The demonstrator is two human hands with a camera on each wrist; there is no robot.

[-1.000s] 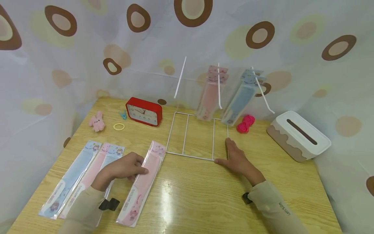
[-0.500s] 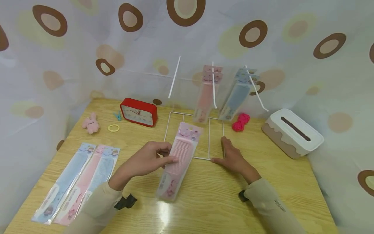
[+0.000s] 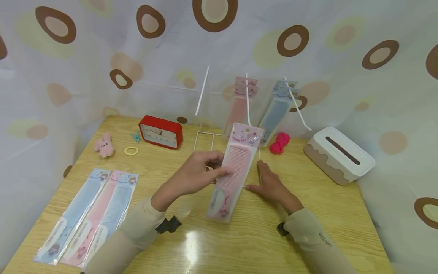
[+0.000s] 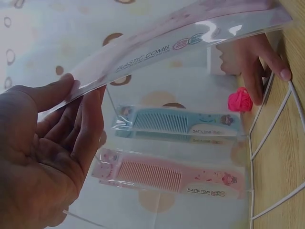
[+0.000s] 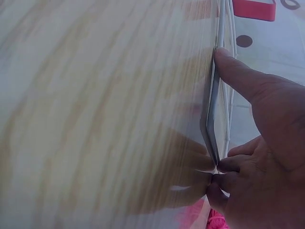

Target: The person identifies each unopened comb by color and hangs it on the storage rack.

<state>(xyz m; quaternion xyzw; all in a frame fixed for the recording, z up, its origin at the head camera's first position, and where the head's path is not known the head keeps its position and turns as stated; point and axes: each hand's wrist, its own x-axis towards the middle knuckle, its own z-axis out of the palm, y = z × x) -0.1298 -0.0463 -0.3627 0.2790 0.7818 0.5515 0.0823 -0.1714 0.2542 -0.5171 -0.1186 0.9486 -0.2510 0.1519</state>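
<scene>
Between thumb and fingers my left hand (image 3: 193, 173) pinches a pink plastic comb in a clear packet (image 3: 237, 163), tilted and raised off the table in front of the wire rack (image 3: 202, 91). The packet's top has a small hole and sits close to the middle hook's tip (image 3: 248, 120). Pink packaged combs (image 4: 152, 174) hang on the middle hook, and blue packaged combs (image 4: 162, 119) on the right one. The left hook bears nothing. My right hand (image 3: 272, 186) rests at the front right corner of the rack's base, thumb and fingers spread along its wires (image 5: 209, 109).
Two blue packaged combs (image 3: 76, 209) and a pink one lie at the table's left. Behind them are a pink plush toy (image 3: 104, 145), a yellow ring (image 3: 131, 151), a blue clip (image 3: 135, 136) and a red clock (image 3: 161, 132). Pink yarn (image 3: 280, 143) and a tissue box (image 3: 338, 155) stand right.
My left hand has lifted the pink packaged comb off the table beside the other packets and carried it right and forward to the rack. My right hand has stayed at the base.
</scene>
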